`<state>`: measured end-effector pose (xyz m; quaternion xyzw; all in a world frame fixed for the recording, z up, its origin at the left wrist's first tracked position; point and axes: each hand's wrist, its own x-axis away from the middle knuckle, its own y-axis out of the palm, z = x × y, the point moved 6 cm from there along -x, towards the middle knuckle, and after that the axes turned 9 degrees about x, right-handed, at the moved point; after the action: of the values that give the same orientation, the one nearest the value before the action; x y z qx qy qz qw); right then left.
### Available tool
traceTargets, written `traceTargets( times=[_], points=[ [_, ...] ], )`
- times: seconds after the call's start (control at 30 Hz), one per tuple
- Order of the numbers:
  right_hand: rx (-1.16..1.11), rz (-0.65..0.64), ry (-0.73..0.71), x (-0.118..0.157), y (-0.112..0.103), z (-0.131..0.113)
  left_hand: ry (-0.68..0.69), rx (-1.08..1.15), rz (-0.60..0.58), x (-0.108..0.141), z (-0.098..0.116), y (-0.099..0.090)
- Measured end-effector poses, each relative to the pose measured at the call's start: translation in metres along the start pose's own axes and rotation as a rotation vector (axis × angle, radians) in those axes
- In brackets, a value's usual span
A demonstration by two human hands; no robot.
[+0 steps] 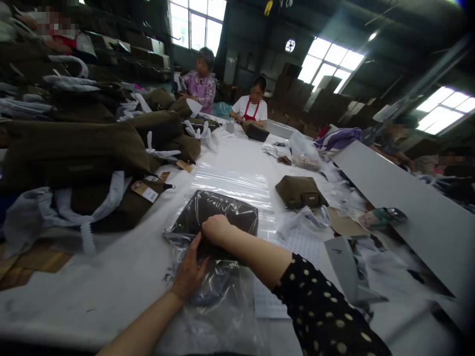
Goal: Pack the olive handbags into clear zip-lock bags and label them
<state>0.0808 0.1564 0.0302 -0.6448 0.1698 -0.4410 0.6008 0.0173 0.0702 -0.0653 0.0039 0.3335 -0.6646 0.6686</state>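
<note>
A dark olive fabric bag [237, 213] lies inside a clear plastic bag [237, 296] on the table in front of me. My right hand [217, 229] is closed in a fist on top, at the plastic near the middle of the fabric bag; its fingertips are hidden. Just below and to the left, my left hand [190, 273] rests on the plastic with fingers stretched out and thumb apart. Its fingertips nearly meet my right hand. Beneath both, more flat plastic bags [232, 180] reach toward the far side.
Olive handbags [74, 148] with wrapped handles are piled on the left. To the right are a small olive pouch [301, 192], printed sheets [302, 244], a bottle [384, 217] and a slanted white board [393, 207]. Across the table [237, 148], a co-worker [251, 106] handles another bag.
</note>
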Motion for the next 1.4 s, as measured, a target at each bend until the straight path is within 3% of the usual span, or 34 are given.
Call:
traceTargets(
  times=[0.07,0.13,0.2,0.27,0.37,0.43,0.5,0.57,0.63,0.7,0.73,0.8,0.87,0.93,1.0,1.07,1.17,1.3,1.33,1.4],
  points=[
    [0.037,0.021,0.08,-0.004,-0.007,0.014,0.023,-0.05,-0.021,-0.001,0.001,0.001],
    [0.064,0.058,0.192,0.008,-0.012,0.042,0.058,-0.113,-0.08,-0.001,0.003,0.005],
    [0.081,0.144,0.305,0.04,-0.009,0.076,0.105,-0.16,-0.135,-0.001,0.003,0.009],
    [0.117,0.347,0.333,0.088,0.004,0.098,0.145,-0.175,-0.157,-0.005,0.0,0.011],
    [0.238,0.722,0.103,0.174,0.051,0.083,0.17,-0.151,-0.203,-0.021,-0.01,0.016],
    [0.309,0.786,-0.104,0.214,0.1,0.053,0.167,-0.118,-0.26,-0.039,-0.016,0.021],
    [0.3,0.85,-0.132,0.232,0.136,0.03,0.166,-0.093,-0.327,-0.056,-0.016,0.024],
    [0.242,0.928,-0.123,0.228,0.152,0.016,0.171,-0.094,-0.358,-0.065,-0.01,0.018],
    [0.108,0.941,-0.203,0.213,0.15,0.007,0.197,-0.107,-0.343,-0.058,0.003,0.001],
    [-0.137,0.877,-0.281,0.198,0.137,0.007,0.263,-0.104,-0.351,-0.03,0.018,-0.02],
    [-0.288,0.84,-0.255,0.192,0.13,0.011,0.307,-0.1,-0.386,-0.01,0.025,-0.028],
    [-0.582,0.794,-0.046,0.185,0.121,0.025,0.372,-0.128,-0.479,0.034,0.034,-0.036],
    [-0.775,0.766,0.172,0.184,0.122,0.033,0.38,-0.175,-0.491,0.068,0.036,-0.039],
    [-0.84,0.767,0.194,0.185,0.12,0.029,0.288,-0.166,-0.355,0.079,0.035,-0.045],
    [-0.797,0.818,0.097,0.189,0.112,0.017,0.125,-0.088,-0.149,0.077,0.031,-0.058],
    [-0.719,0.876,0.042,0.195,0.102,0.006,-0.041,-0.002,-0.026,0.072,0.027,-0.074],
    [-0.763,0.781,0.174,0.195,0.095,-0.005,-0.312,0.036,-0.061,0.073,0.011,-0.089],
    [-0.869,0.423,0.395,0.176,0.101,-0.025,-0.674,0.001,-0.341,0.09,-0.021,-0.097],
    [-0.834,0.402,0.424,0.172,0.1,-0.029,-0.696,-0.023,-0.338,0.09,-0.023,-0.102],
    [-0.756,0.425,0.47,0.165,0.094,-0.033,-0.579,-0.102,-0.14,0.079,-0.012,-0.118]
  ],
)
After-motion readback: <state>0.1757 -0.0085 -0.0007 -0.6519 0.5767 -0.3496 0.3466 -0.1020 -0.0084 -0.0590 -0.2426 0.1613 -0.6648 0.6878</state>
